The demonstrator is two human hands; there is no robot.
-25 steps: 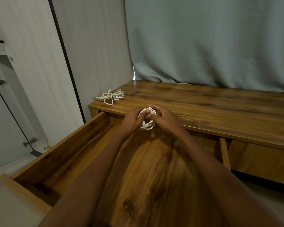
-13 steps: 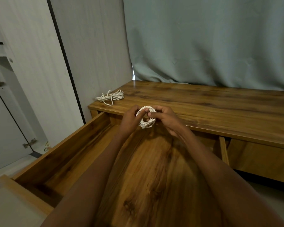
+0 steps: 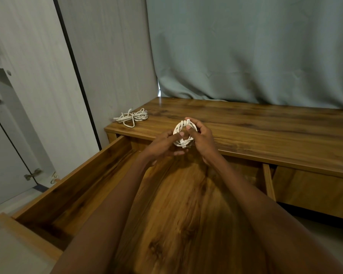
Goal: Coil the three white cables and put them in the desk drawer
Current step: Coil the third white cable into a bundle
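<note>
A small tight coil of white cable [image 3: 183, 141] is held upright above the open desk drawer [image 3: 99, 175], just in front of the desk's front edge. My right hand [image 3: 201, 139] grips its right side, fingers curled round the loops. My left hand [image 3: 164, 145] pinches the coil's left side with a finger through the middle. A loose tangle of white cable [image 3: 132, 118] lies on the wooden desk top [image 3: 255, 127] at its far left corner. I cannot tell if that tangle is one cable or two.
The drawer is pulled far out toward me and its wooden bottom shows no objects. A pale wardrobe panel [image 3: 48, 86] stands at the left. A grey-green curtain [image 3: 246, 48] hangs behind the desk. A closed drawer front [image 3: 315, 190] sits at the right.
Both hands have lifted the coil slightly and turned it more upright. The left fingers have shifted on its left side. The tangle on the desk has not moved.
</note>
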